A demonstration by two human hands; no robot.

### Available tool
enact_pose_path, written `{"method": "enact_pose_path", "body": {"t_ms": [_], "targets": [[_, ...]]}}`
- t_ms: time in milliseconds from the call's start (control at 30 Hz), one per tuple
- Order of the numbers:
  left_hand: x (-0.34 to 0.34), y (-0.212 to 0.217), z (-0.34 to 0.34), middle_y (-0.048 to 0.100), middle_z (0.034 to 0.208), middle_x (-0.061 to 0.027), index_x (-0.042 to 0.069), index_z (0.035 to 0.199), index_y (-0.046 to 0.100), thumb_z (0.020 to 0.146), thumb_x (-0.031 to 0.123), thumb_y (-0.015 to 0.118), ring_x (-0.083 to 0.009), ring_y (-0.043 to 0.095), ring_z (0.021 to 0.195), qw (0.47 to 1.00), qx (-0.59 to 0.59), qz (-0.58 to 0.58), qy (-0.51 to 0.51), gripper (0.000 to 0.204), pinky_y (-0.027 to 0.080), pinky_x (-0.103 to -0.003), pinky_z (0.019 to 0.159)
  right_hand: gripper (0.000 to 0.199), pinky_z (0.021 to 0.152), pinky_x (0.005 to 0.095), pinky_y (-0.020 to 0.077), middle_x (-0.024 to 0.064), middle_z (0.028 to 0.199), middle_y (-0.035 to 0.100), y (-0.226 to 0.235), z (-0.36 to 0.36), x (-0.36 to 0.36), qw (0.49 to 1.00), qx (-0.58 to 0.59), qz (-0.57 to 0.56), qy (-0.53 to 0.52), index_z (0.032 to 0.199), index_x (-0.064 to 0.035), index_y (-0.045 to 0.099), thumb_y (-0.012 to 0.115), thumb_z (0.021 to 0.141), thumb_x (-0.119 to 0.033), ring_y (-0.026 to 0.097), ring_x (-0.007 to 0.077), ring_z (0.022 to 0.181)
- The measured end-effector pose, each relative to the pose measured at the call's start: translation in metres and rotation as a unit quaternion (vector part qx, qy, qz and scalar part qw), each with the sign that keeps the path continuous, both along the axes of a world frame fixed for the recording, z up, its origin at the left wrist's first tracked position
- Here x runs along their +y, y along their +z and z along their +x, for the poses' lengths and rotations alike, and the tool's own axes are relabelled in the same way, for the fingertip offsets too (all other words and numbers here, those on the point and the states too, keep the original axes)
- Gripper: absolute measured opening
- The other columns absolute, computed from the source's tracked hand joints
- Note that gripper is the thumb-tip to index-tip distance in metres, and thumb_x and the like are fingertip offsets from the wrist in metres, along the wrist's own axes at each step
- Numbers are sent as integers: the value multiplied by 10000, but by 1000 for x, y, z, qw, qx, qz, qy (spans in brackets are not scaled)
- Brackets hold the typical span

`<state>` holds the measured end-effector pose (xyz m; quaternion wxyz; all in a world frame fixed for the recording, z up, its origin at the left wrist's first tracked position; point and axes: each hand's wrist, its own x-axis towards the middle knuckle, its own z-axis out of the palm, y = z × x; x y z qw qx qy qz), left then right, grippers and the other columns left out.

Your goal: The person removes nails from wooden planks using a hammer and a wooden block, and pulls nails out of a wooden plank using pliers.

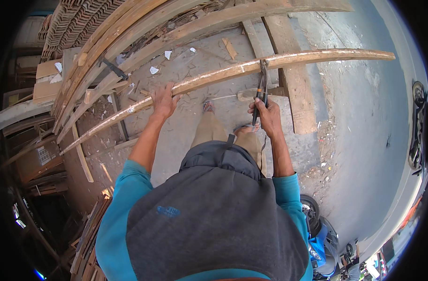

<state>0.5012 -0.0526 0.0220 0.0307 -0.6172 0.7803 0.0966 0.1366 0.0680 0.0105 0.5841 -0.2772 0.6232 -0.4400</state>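
Observation:
A long wooden beam (pixel 214 76) with a pale, scuffed top edge stretches across in front of me, from lower left to upper right. My left hand (pixel 163 101) grips it left of the middle, with the fingers over the wood and the thumb toward the right. Closed around the handles of black pincers (pixel 262 84) with orange bands is my right hand (pixel 269 115). Their jaws reach up to the beam's near side, right of its middle. Whether a nail sits between the jaws is too small to tell.
A hammer (pixel 114 69) rests by stacked long beams (pixel 125 28) at the upper left. A wide plank (pixel 296 93) supports the beam at right. Bent nails and paper scraps (pixel 154 70) litter the ground. Roof tiles (pixel 78 23) stand far left; a blue motorcycle (pixel 319 248) is at lower right.

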Motion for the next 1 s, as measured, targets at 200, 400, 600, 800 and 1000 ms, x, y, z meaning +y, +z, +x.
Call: {"method": "enact_pose_path", "body": {"t_ms": [200,400,600,800,1000], "targets": [[-48,38,12,645,1219,-205,115,1321,569,837,424,772,-420,587,1151,966,60,252,-8,609,429,-534,976,337,726,341,568,154,967,703,21,50,13,998,-3,60,-19,1099,90,617,521,1015,-223,708,210,834],[-110,-14,46,648,1291,-207,43,1434,537,729,510,801,-331,606,1214,882,137,435,-119,886,450,-410,1026,369,790,339,562,155,1033,707,54,114,14,994,6,88,-57,1204,86,610,511,997,-203,709,213,891],[-117,10,27,704,1088,-199,40,1265,643,651,397,809,-286,650,1071,789,198,550,-188,730,496,-397,888,470,833,360,587,163,1089,699,76,153,3,992,6,125,-8,1411,68,507,518,1001,-163,716,227,961],[-91,-24,43,693,1087,-256,-19,1270,579,694,285,740,-386,670,1027,881,198,406,-144,671,512,-450,901,464,831,330,565,150,1052,697,92,177,-7,985,40,166,-12,1366,68,544,507,973,-175,715,211,937],[-82,-15,39,688,1082,-243,-4,1238,586,673,297,802,-405,654,1057,918,174,340,-109,675,510,-452,904,452,825,328,571,151,1047,703,93,188,-12,983,28,180,-9,1380,73,534,486,977,-125,719,211,941]]}}
